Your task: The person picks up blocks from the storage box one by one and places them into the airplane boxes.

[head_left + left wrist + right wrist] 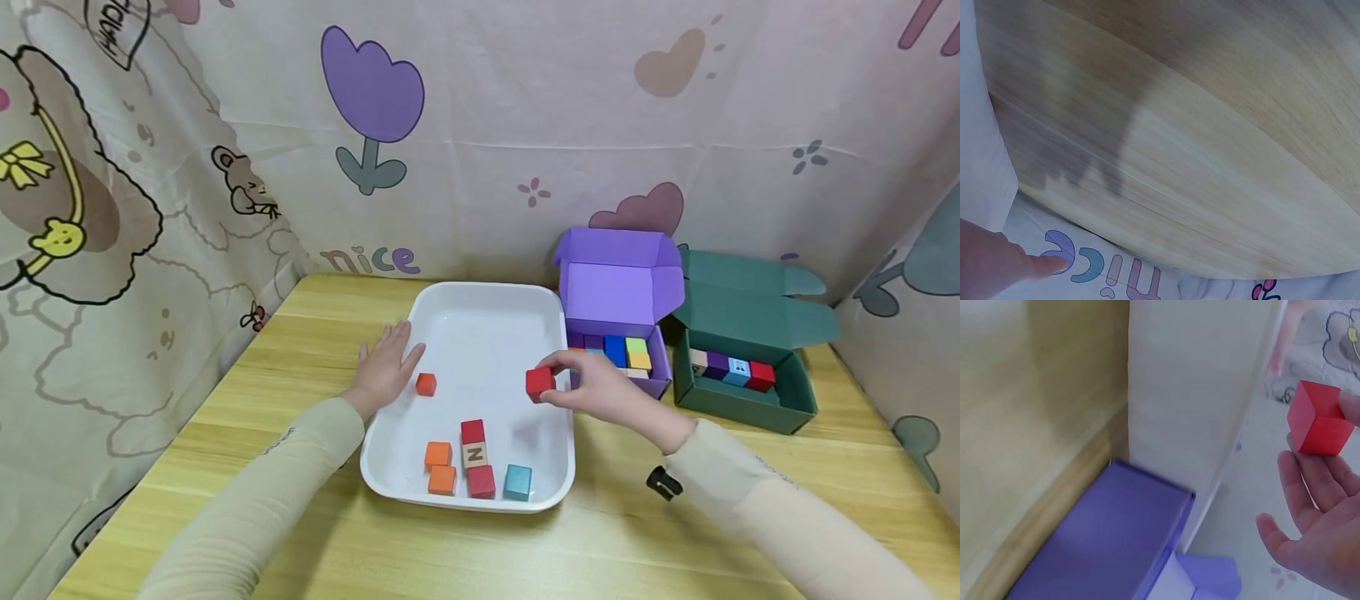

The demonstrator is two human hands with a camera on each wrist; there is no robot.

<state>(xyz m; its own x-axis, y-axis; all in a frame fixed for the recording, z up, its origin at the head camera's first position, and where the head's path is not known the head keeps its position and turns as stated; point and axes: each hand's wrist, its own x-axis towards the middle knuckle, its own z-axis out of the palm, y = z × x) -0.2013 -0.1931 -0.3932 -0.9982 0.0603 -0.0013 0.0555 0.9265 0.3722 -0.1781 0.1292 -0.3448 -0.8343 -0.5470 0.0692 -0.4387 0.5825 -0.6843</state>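
Red cube point(539, 385) is pinched in your right hand point(600, 387), below and right of centre in the head view, over the white tray point(491, 333); your left hand point(384, 371), fingers extended, rests at its left rim

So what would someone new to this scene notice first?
Probably the red block pinched in the right hand, held over the right side of the white tray. Next come the open purple box and open green box, standing right of the tray. The large purple tulip, upper left on the backdrop, also catches the eye.
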